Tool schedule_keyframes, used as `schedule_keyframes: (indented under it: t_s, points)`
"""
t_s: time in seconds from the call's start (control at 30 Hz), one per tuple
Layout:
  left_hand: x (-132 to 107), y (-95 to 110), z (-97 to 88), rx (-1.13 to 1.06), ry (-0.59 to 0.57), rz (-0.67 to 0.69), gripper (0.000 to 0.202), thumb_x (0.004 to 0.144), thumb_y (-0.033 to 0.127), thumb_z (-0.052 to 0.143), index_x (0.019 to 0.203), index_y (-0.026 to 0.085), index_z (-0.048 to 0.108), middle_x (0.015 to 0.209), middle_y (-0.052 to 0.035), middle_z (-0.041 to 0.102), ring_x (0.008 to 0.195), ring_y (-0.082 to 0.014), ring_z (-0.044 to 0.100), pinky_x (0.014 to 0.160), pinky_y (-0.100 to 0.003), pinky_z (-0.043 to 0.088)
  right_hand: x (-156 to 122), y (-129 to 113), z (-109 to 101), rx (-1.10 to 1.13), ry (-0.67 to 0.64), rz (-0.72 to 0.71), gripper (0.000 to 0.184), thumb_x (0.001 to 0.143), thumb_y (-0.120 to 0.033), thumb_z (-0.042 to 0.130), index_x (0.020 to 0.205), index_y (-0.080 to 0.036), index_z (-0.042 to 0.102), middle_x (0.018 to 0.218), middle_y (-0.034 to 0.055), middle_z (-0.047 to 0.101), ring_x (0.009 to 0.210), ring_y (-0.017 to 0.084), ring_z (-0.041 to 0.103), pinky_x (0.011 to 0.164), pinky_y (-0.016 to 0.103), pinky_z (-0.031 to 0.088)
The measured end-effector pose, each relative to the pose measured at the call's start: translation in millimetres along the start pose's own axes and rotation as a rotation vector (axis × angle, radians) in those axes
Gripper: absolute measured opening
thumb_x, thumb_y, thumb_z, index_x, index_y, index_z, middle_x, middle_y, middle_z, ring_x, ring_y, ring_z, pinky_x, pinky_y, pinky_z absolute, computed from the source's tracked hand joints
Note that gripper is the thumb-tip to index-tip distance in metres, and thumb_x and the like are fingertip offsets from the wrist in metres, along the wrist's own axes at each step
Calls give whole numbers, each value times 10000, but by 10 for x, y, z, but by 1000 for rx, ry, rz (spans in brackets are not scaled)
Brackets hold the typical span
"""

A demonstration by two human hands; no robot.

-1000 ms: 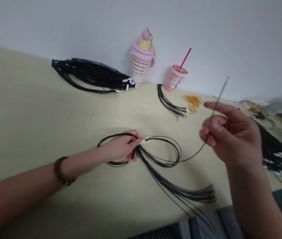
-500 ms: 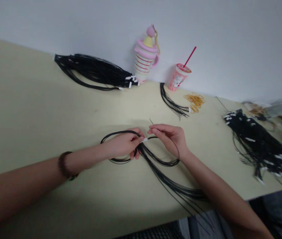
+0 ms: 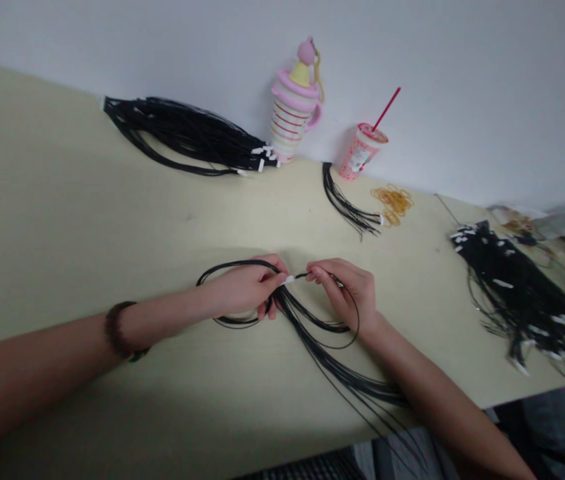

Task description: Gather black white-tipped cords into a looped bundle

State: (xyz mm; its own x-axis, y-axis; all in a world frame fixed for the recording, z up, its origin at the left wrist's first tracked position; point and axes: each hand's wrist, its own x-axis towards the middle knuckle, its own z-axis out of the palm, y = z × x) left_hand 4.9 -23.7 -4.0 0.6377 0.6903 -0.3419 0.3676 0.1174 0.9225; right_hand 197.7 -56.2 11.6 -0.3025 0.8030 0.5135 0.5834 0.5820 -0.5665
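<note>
A bundle of thin black cables [image 3: 332, 360] lies looped in front of me, its loose ends trailing to the lower right under my right forearm. My left hand [image 3: 257, 287] is closed around the bundle, thumb pressed by a small white connector [image 3: 289, 280]. A black cable loop shows left of that wrist. Just right of the connector, my right hand [image 3: 345, 287] pinches a black cable that comes out of it. One thin strand curves in an arc past the right palm. The fingers hide part of the cables.
Behind stand a striped cup [image 3: 292, 113] and a pink cup with a straw [image 3: 364, 152]. A large black cable bundle [image 3: 187, 137], a smaller one [image 3: 345, 207] and yellow rubber bands [image 3: 393, 202] lie near the wall. More black cables with white connectors [image 3: 517, 287] are piled at right.
My right fingertips have come down from the thin strand's raised end to the cable beside the connector. The left hand keeps its hold. The view has shifted slightly.
</note>
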Motion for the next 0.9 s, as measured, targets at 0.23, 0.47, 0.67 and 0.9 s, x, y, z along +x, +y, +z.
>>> schedule_keyframes:
  t_s: [0.23,0.47,0.67,0.9]
  points:
    - [-13,44,3,-1,-5,-26,257,853,443,337,897,198,403,501,31,563,380,-101,501,373,-174,364,1,-9,7,10,2,75,138,821,-173,503,852,-152,636,766,13,654,700,66,597,677,185,502]
    - [3,-12,0,19,1,11,295,852,478,321,900,201,408,520,26,574,394,-102,512,377,-171,374,38,-7,-7,-62,-41,-36,154,821,-158,496,898,-145,628,852,41,639,785,83,593,726,203,503]
    - [0,-3,9,5,1,16,278,854,461,330,895,198,409,513,30,570,397,-100,512,379,-173,383,36,56,19,-71,-139,-93,237,825,-148,480,1037,-144,587,957,55,605,876,85,568,799,202,483]
    - [-11,31,-1,12,1,4,264,855,447,338,870,192,404,498,36,567,375,-92,493,370,-169,375,21,64,48,-116,-165,-139,262,841,-153,447,1073,-152,570,909,65,584,820,95,554,741,209,482]
